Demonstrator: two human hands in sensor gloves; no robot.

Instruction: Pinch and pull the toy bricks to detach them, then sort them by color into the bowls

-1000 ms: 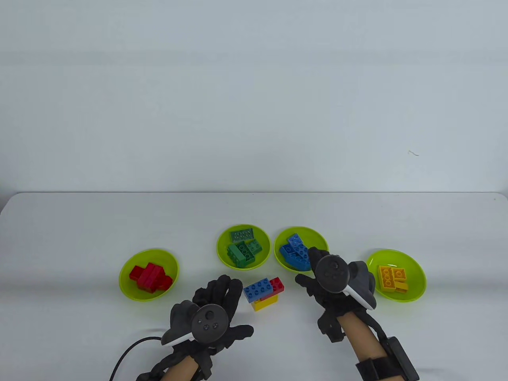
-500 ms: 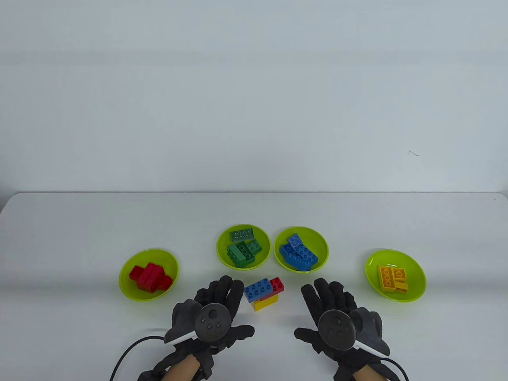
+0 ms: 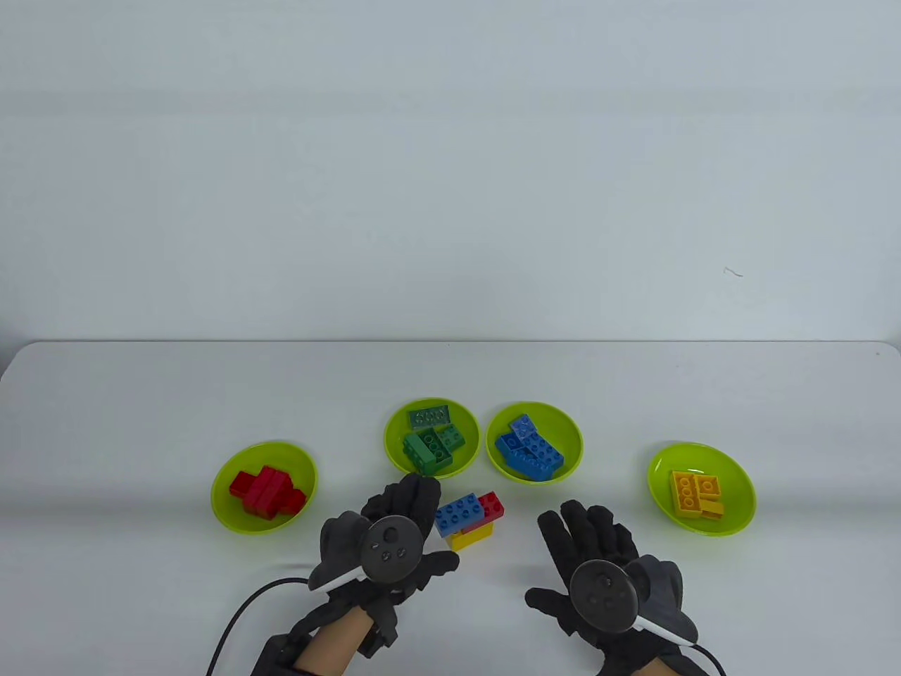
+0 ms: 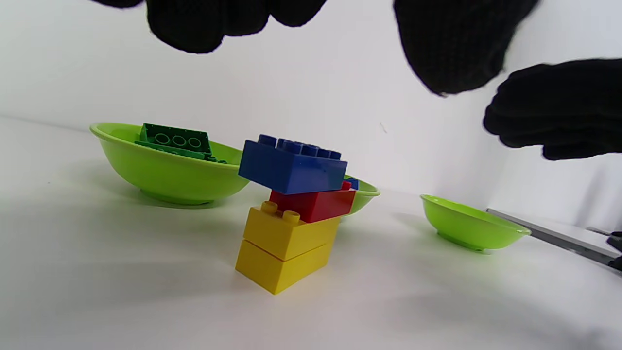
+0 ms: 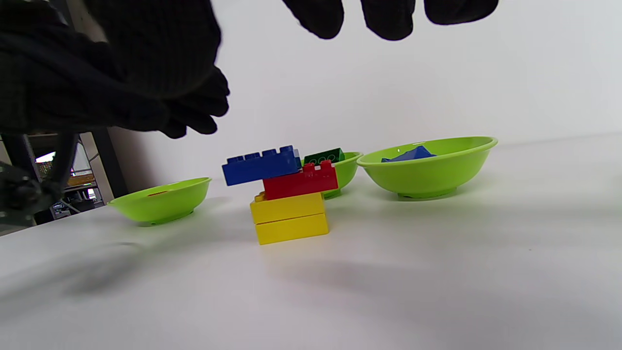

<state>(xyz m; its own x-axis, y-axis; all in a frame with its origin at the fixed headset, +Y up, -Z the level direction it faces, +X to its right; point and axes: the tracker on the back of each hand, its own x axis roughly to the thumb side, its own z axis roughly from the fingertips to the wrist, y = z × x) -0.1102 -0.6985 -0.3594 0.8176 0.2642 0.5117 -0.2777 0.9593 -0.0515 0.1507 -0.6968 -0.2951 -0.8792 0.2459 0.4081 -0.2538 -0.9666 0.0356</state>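
Note:
A small brick stack (image 3: 467,520) stands on the table between my hands: a blue brick (image 4: 293,166) on top, a red brick (image 4: 315,204) under it, two yellow bricks (image 4: 284,248) at the bottom. In the right wrist view the stack (image 5: 286,194) stands upright in the middle. My left hand (image 3: 408,508) is just left of the stack, fingers spread and holding nothing, fingertips close beside the blue brick. My right hand (image 3: 574,535) hovers to the right of the stack, open and apart from it.
Four green bowls sit behind the stack: one with red bricks (image 3: 262,487), one with green bricks (image 3: 431,438), one with blue bricks (image 3: 533,442), one with yellow bricks (image 3: 700,489). A black cable (image 3: 232,620) trails from my left wrist.
My right hand drew back from the blue bowl to the near right of the stack. My left hand moved forward and right, up against the stack's left side.

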